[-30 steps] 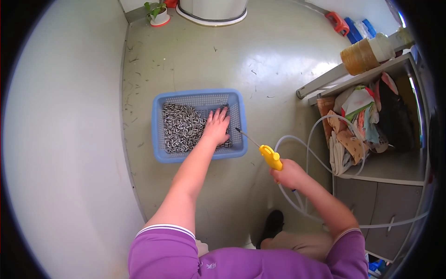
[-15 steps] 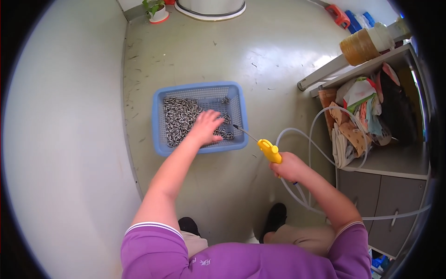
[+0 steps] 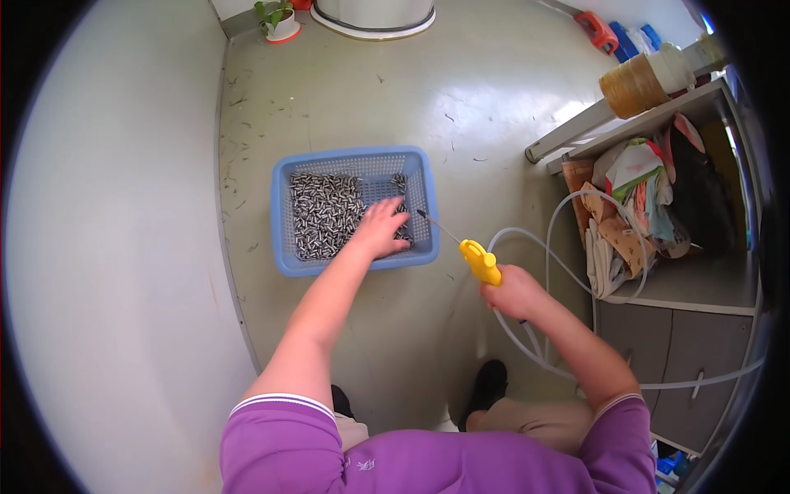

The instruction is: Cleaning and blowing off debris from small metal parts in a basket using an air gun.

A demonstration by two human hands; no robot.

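A blue plastic basket [image 3: 284, 165] with perforated walls sits on the floor in front of me. Many small shiny metal cylinders [image 3: 321, 214] fill its left part, and smaller clusters lie along its right side. Over the right part of the basket reaches my left hand [image 3: 381, 228], palm down with fingers spread, hiding some of the metal pieces. My right hand [image 3: 516, 292] is wrapped round a yellow air blow gun [image 3: 479, 262]. Its thin metal nozzle points up and left, the dark tip over the basket's right wall. A clear hose [image 3: 527, 235] loops beside the gun.
At the right stands a grey cabinet [image 3: 712, 354] with bags and cloths [image 3: 642, 185] on its open shelf. Above it is a roll of brown tape [image 3: 634, 85]. A white wall [image 3: 132, 230] rises at the left. A potted plant [image 3: 280, 23] and a white rounded base [image 3: 374, 15] stand at the back.
My left hand has shifted right across the basket, uncovering more of the metal pieces on the left. The blow gun in my right hand has moved slightly right.
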